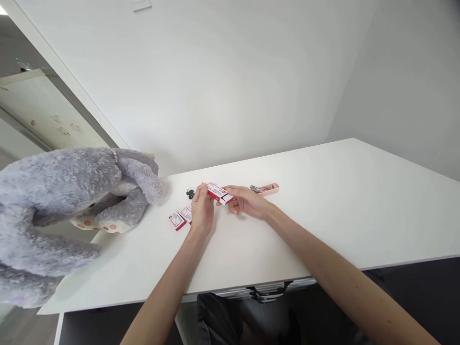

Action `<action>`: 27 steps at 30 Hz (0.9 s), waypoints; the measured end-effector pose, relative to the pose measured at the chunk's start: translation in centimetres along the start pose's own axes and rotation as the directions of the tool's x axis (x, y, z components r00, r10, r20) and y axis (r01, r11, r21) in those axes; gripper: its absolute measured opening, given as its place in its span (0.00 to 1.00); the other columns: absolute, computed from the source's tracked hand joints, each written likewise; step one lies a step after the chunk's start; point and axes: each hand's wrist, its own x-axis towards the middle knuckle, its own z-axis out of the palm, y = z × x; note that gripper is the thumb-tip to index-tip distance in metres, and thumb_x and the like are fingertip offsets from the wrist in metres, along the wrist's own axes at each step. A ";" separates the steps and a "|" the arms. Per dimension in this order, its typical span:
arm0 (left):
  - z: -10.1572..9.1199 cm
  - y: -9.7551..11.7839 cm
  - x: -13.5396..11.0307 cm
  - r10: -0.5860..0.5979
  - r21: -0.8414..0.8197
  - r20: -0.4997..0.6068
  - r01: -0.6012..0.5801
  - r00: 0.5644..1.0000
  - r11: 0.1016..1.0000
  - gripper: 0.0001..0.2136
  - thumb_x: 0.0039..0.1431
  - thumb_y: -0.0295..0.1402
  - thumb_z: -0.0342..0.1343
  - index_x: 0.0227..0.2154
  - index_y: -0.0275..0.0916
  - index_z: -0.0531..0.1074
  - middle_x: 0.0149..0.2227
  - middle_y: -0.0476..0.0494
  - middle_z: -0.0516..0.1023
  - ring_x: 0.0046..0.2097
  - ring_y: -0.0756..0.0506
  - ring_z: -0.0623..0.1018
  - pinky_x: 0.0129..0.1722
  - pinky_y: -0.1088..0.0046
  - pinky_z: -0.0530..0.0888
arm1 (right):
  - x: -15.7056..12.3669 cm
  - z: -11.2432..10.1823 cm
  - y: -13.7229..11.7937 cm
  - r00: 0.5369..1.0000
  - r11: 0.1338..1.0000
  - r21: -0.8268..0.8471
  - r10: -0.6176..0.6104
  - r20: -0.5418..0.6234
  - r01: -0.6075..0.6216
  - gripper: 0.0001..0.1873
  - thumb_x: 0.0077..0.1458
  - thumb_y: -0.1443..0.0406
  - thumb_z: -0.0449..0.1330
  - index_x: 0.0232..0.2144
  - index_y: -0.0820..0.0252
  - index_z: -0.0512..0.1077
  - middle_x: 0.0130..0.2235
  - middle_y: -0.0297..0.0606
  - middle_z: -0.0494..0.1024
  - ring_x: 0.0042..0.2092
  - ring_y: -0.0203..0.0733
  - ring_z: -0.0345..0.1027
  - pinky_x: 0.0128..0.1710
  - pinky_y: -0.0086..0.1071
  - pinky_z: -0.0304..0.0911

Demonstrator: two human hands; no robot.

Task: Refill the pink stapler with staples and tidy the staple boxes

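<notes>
A small red-and-white cardboard box (216, 190) is held above the white table, tilted, with its right end seemingly open and a white flap or insert showing. My left hand (203, 208) grips the box's left end, thumb on top. At the other end, the fingers of my right hand (247, 201) pinch the box near that opening. Two similar red-and-white boxes (177, 220) lie on the table just left of my left hand, one partly hidden by it. Small black objects (190, 193) rest behind that hand; their kind is unclear.
A pink open case (269, 189) with small metal items lies behind my right hand. A large grey plush toy (72, 191) takes up the left end of the white table (323, 206). A wall (233, 96) rises behind. Below the front edge is a dark handle (269, 291).
</notes>
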 end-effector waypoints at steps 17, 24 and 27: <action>-0.6 -0.4 0.5 0.026 -0.072 -0.125 -0.036 0.992 0.997 0.16 0.60 0.48 0.67 0.31 0.40 0.75 0.37 0.47 0.75 0.43 0.47 0.75 0.47 0.70 0.71 | 0.2 0.0 0.6 0.984 0.995 -0.062 -0.083 -0.157 0.074 0.27 0.59 0.42 0.65 0.30 0.60 0.70 0.41 0.39 0.78 0.25 0.39 0.79 0.13 0.25 0.55; -0.6 -0.4 0.5 0.035 -0.089 -0.128 -0.046 0.991 0.995 0.15 0.58 0.46 0.69 0.31 0.40 0.75 0.39 0.48 0.76 0.41 0.48 0.75 0.46 0.69 0.71 | 0.2 0.3 0.5 0.967 0.973 -0.201 -0.151 -0.206 0.109 0.27 0.56 0.43 0.68 0.28 0.59 0.69 0.45 0.44 0.82 0.28 0.39 0.80 0.16 0.25 0.61; -0.7 -0.4 0.6 0.028 -0.083 -0.158 -0.042 0.987 0.996 0.15 0.58 0.47 0.69 0.32 0.41 0.76 0.39 0.48 0.77 0.41 0.48 0.77 0.45 0.68 0.71 | 0.0 0.4 0.2 0.969 0.964 -0.242 -0.159 -0.189 0.111 0.22 0.56 0.45 0.69 0.36 0.57 0.75 0.48 0.44 0.83 0.29 0.39 0.80 0.18 0.26 0.65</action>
